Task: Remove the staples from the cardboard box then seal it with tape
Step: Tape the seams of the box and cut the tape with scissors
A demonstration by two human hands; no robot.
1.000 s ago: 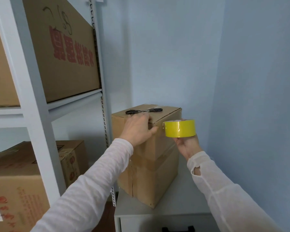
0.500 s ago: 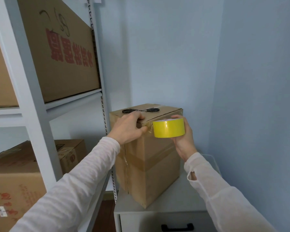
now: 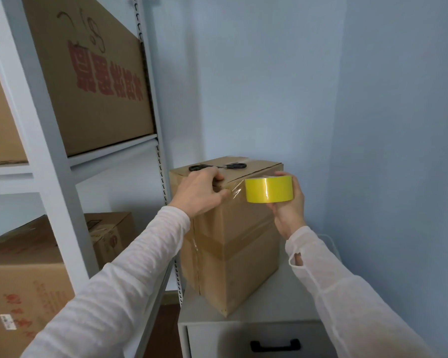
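Note:
A tall brown cardboard box stands on a white cabinet. Black-handled scissors lie on the box's top. My left hand rests on the near top corner of the box, its thumb pressing down the end of a clear strip of tape. The strip runs right to a yellow roll of tape, which my right hand grips from behind and below, just in front of the box's right face. Older tape bands wrap the box's middle.
White metal shelving on the left holds large printed cartons, and a smaller one sits lower down. The cabinet has a drawer with a black handle. Blue walls close in behind and on the right.
The roll has moved left and closer to the box, then back slightly right with a short strip of tape drawn out. My left hand stayed on the box's corner.

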